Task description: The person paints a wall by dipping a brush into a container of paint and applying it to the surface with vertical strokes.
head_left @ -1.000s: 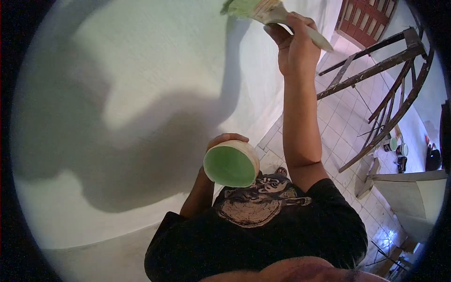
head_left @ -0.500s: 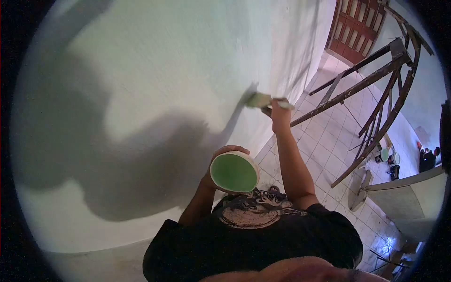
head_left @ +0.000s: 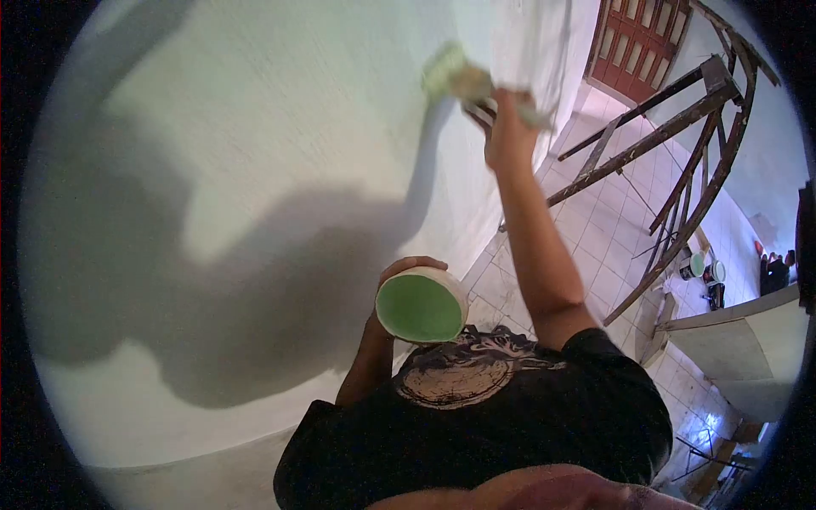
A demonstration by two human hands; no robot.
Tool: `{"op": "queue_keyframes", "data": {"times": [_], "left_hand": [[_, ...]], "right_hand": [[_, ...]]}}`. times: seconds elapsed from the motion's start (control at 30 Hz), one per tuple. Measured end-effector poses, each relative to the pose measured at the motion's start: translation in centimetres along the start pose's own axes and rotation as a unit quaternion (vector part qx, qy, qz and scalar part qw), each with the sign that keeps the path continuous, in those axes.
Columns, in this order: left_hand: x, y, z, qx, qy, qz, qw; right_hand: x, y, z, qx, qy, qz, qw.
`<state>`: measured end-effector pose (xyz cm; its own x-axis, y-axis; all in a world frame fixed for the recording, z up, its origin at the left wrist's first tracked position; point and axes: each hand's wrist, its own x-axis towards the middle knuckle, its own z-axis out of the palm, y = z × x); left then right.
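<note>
My left hand [head_left: 406, 267] is wrapped round a round tub [head_left: 422, 307] in front of my chest, its inside coated in pale green paint. The tub tips so its mouth faces up toward me. Out ahead, my right hand [head_left: 508, 115] grips the handle of a paintbrush [head_left: 469, 83], slightly blurred by motion. Green paint covers its bristles, which are at the surface of the pale wall [head_left: 323, 110]. Shadows of my body and arm fall across that wall on the left.
A dark wooden trestle ladder [head_left: 680, 127] stands on the white tiled floor [head_left: 595, 204] to the right. Beyond it are paint buckets [head_left: 693, 266] and a low curved partition [head_left: 722, 344]. A red-brown door [head_left: 636, 47] is at the far end, and a person [head_left: 775, 274] shows at far right.
My right hand has swept the paintbrush upward along the wall, with the arm stretched further out. The tub in my left hand has shifted only slightly.
</note>
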<state>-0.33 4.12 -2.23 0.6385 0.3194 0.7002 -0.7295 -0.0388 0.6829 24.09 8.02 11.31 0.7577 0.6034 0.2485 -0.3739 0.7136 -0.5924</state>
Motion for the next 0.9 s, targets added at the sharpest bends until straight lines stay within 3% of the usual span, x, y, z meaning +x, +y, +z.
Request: {"op": "queue_keyframes", "data": {"times": [0.1,0.17,0.23,0.3,0.4,0.43,0.47,0.53,0.57,0.6,0.67,0.7,0.77,0.8,0.83,0.9], "left_hand": [[0.8,1.2,0.9,0.126,0.022,0.038,0.991],[0.6,1.6,0.9,0.167,0.016,-0.006,0.986],[0.6,1.2,0.7,0.159,0.004,-0.001,0.987],[1.0,0.9,1.3,0.148,-0.002,0.005,0.989],[0.8,0.3,1.8,0.131,0.020,-0.009,0.991],[-0.3,-1.3,0.7,0.064,0.028,-0.015,0.997],[-1.0,-2.2,0.1,-0.004,0.038,-0.022,0.999],[0.8,-0.3,1.6,0.040,0.031,-0.030,0.998],[1.4,0.8,2.3,0.089,0.021,-0.026,0.995],[1.3,1.4,2.6,0.085,0.026,-0.038,0.995],[0.9,2.1,2.9,-0.110,0.194,-0.215,0.951],[1.1,1.6,3.1,-0.045,0.135,-0.106,0.984],[1.2,2.3,4.6,-0.003,0.159,-0.085,0.984],[1.6,2.5,4.8,0.050,0.162,-0.047,0.984],[0.7,2.8,4.7,-0.079,0.227,-0.095,0.966],[0.8,3.8,5.2,-0.012,0.224,-0.090,0.970]], "right_hand": [[-1.7,6.2,-9.8,-0.120,0.068,0.044,0.989],[-2.5,9.9,-17.1,-0.242,0.091,0.084,0.962],[-2.9,10.3,-18.8,-0.285,0.109,0.112,0.946],[-3.2,8.9,-17.2,-0.444,0.092,0.057,0.889],[-0.9,4.2,-8.1,-0.386,0.078,-0.007,0.919],[1.1,3.7,-6.5,-0.267,0.044,-0.035,0.962],[2.5,1.5,-3.4,-0.237,0.027,-0.044,0.970],[3.4,-3.3,1.7,-0.261,-0.018,-0.131,0.956],[4.0,-4.2,3.7,-0.076,0.035,-0.105,0.991],[4.3,-5.5,5.1,0.037,-0.058,-0.099,0.993],[2.4,-6.7,6.4,0.050,-0.046,-0.113,0.991],[2.3,-3.7,3.1,-0.043,-0.062,-0.134,0.988],[-0.9,1.2,-3.9,-0.190,-0.046,-0.098,0.976],[-2.3,4.7,-7.4,-0.177,0.005,-0.079,0.981],[-4.0,7.1,-10.9,-0.184,0.013,-0.023,0.983],[-7.9,12.1,-17.2,-0.210,0.050,0.017,0.976]]}}
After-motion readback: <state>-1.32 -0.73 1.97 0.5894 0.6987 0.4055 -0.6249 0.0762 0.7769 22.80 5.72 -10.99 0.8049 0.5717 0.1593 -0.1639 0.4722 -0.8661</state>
